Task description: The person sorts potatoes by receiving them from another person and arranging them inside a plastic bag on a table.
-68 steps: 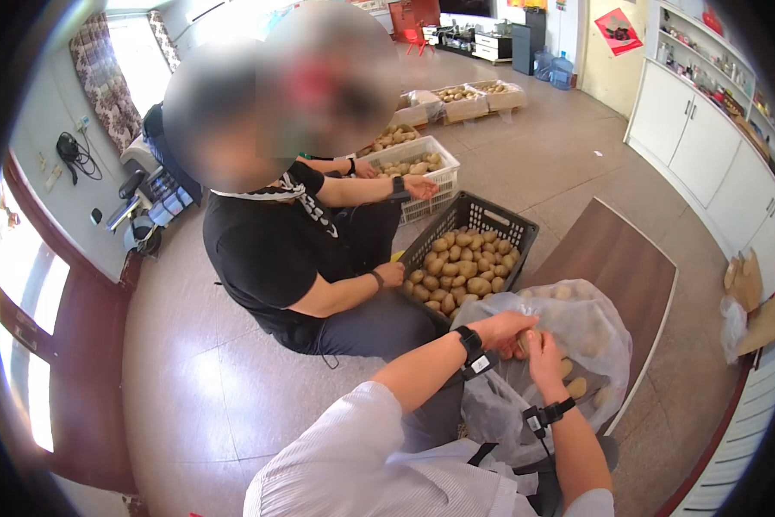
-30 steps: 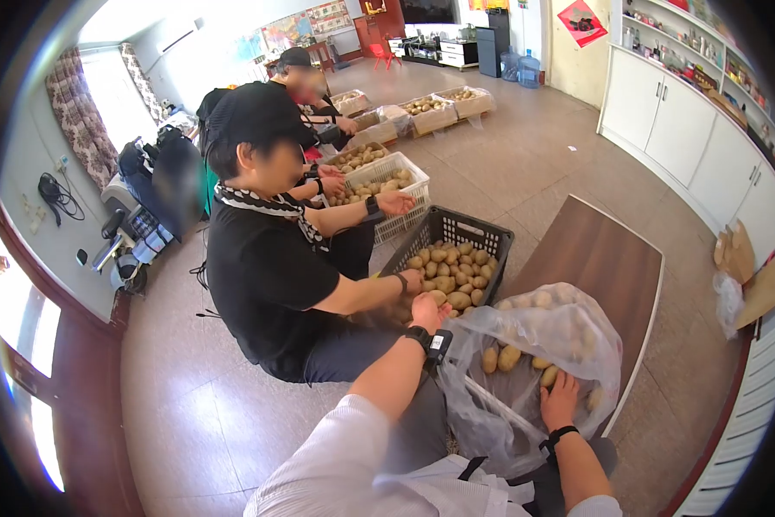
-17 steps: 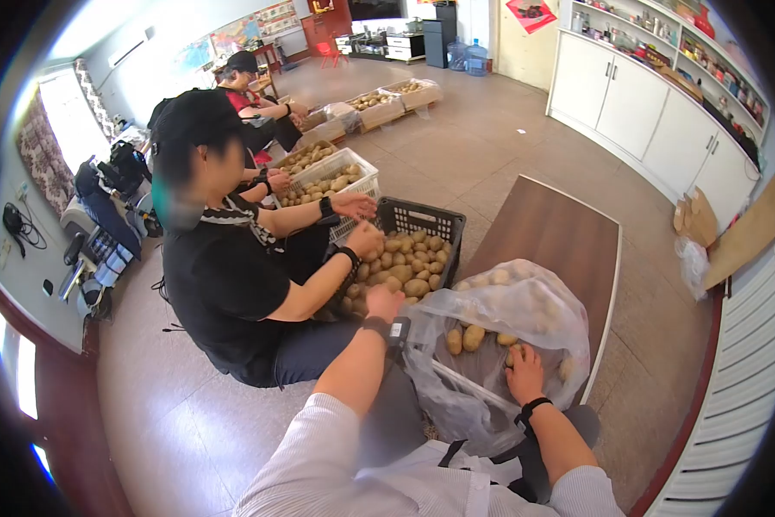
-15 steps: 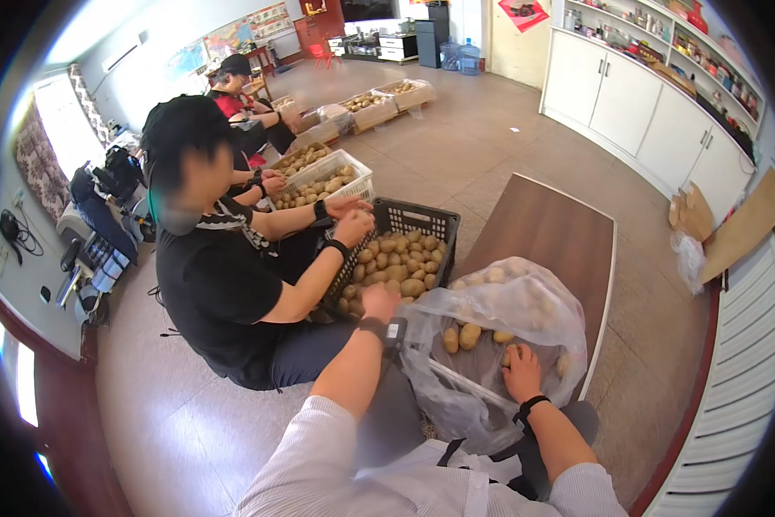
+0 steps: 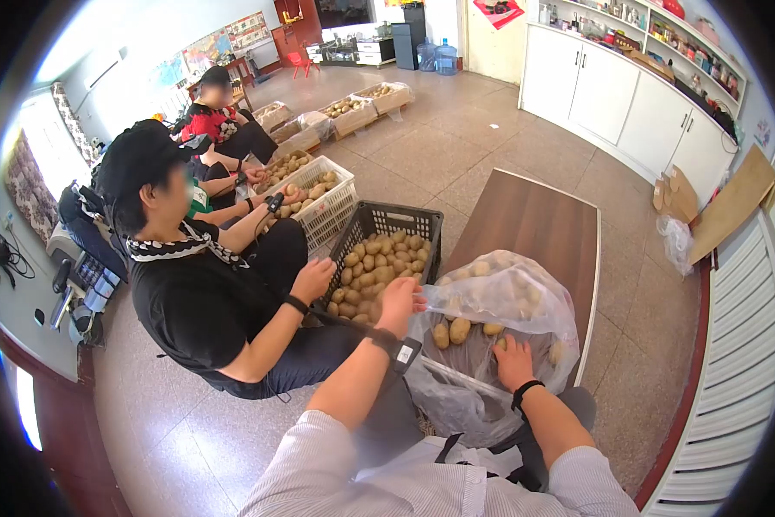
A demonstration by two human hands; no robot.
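Note:
My left hand (image 5: 402,305) is closed, pinching the edge of a clear plastic bag (image 5: 538,289) beside the black crate (image 5: 443,226). The bag lies over a low crate or tray, with several potatoes inside. Inside the bag's opening, my right hand (image 5: 514,362) bends its fingers over a potato (image 5: 500,343), which is mostly hidden. More potatoes (image 5: 460,331) lie just left of that hand on the bag's lining. The black crate holds many potatoes (image 5: 386,263).
A co-worker in black (image 5: 202,302) sits at my left, one hand (image 5: 312,280) near the black crate. A white crate (image 5: 340,202) of potatoes stands beyond. A brown board (image 5: 534,220) lies ahead, and white cabinets (image 5: 603,86) line the far right.
My left hand has moved right, from over the black crate to the bag's edge. The co-worker's hands have parted, one reaching toward the white crate. My right hand stays at the potato.

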